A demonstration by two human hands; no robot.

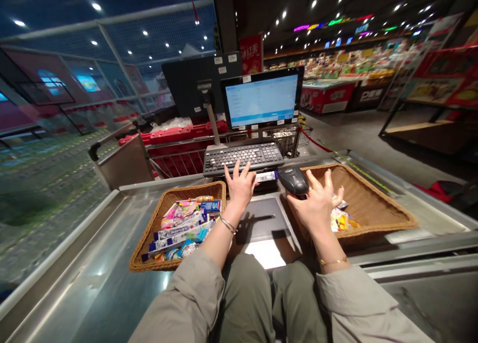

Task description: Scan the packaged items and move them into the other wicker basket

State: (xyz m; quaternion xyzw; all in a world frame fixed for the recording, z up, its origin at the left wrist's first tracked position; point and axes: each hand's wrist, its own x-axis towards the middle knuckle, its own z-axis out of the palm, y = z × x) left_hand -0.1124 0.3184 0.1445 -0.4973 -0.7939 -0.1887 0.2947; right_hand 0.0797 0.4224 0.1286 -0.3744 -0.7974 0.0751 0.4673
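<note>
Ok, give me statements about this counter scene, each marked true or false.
1. The right hand is at the black handheld scanner. True.
2. The brown wicker basket on the left holds colourful wrapped packets. True.
3. The left hand is inside that basket. False: that hand is by the black rectangular keyboard.
4. The keyboard sits below the black-framed monitor. True.
5. The monitor's screen is dark. False: it is lit pale blue.
</note>
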